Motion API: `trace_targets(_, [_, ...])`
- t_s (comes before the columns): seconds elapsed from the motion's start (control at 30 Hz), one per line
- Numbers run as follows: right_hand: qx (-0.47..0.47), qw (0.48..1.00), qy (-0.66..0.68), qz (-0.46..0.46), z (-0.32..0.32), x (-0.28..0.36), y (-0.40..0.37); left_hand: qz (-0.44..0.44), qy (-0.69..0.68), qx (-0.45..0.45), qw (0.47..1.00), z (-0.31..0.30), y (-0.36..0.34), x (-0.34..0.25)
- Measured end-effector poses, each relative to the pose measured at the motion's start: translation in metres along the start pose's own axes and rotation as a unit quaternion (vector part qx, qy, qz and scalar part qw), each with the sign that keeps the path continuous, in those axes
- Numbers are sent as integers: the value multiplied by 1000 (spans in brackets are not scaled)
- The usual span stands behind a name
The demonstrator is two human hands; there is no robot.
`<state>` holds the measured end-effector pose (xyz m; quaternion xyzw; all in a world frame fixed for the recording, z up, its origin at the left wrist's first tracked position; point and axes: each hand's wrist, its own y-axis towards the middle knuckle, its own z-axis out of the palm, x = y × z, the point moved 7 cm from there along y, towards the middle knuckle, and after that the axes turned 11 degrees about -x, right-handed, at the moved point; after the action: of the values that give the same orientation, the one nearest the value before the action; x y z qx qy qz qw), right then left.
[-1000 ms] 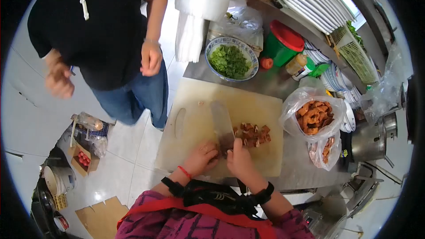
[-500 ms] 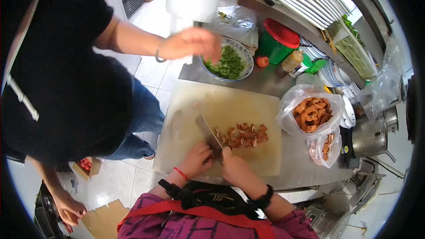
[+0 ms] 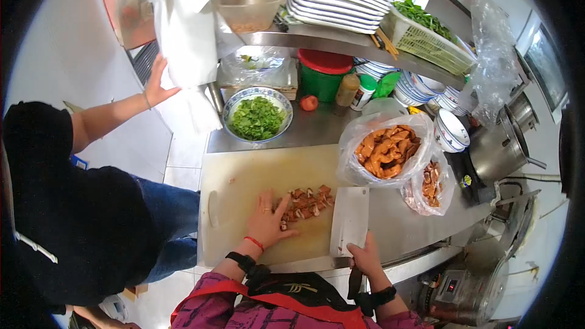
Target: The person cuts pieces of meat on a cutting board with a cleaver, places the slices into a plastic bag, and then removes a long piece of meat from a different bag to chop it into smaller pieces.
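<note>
Cleaver position: shifted from the middle of the board in the preceding frame to the right edge; silver rectangular cleaver [image 3: 350, 222] now clear of the chopped meat.
Left hand: moved up from beside the blade; bare left hand [image 3: 266, 219] with red cord at the wrist, at the left end of the brown chopped meat pieces [image 3: 309, 202]; grip spread, palm down.
Right hand: bare right hand [image 3: 367, 259] at the heel of the cleaver; grip closed with thumb against the blade, other fingers largely hidden; dark handle directed toward the wearer.
Chopped meat: loosely grouped on the large cream plastic cutting board [image 3: 274, 167], left of the cleaver.
Board location: on the grey metal surface [image 3: 317, 134].
Greens bowl: blue-and-white patterned bowl [image 3: 283, 103] behind the board, holding chopped green leaves [image 3: 256, 119].
Meat bags: larger clear plastic bag [image 3: 348, 149] of brown meat strips [image 3: 388, 151] behind the cleaver; smaller clear plastic bag [image 3: 417, 198] beside the larger.
Co-worker: black-shirted person [image 3: 79, 225] at left, arm withdrawn from above the bowl; open hand near the hanging white plastic bags [image 3: 183, 24].
</note>
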<state>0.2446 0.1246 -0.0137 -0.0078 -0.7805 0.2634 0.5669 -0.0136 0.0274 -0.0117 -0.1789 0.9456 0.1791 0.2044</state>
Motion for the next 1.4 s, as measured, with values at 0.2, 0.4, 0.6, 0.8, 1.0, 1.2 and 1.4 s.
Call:
trace_targets(0.2, [22,998,-54,14,23,-1,15,77,-11,-46,996,24,35,-47])
trace_targets(0.4, [134,969,-180,-103,72,-8,22,-1,-98,-125,987,27,41,-52])
trace_targets(0.6, [135,975,-137,-113,72,11,-2,-19,-242,-207,948,25,29,-54])
trace_targets(0.8, [15,969,-127,-212,2,63,-41,82,-317,-216,920,2,47,-136])
trace_targets(1.0, [-144,953,-184,-190,-126,83,-46,214,-417,-236,851,19,98,-277])
trace_targets(1.2, [-240,936,-198,-163,-248,87,19,120,-534,-169,820,114,169,-379])
trace_targets(1.4, [-282,941,-124,-144,-315,70,55,-23,-398,-89,913,202,219,-384])
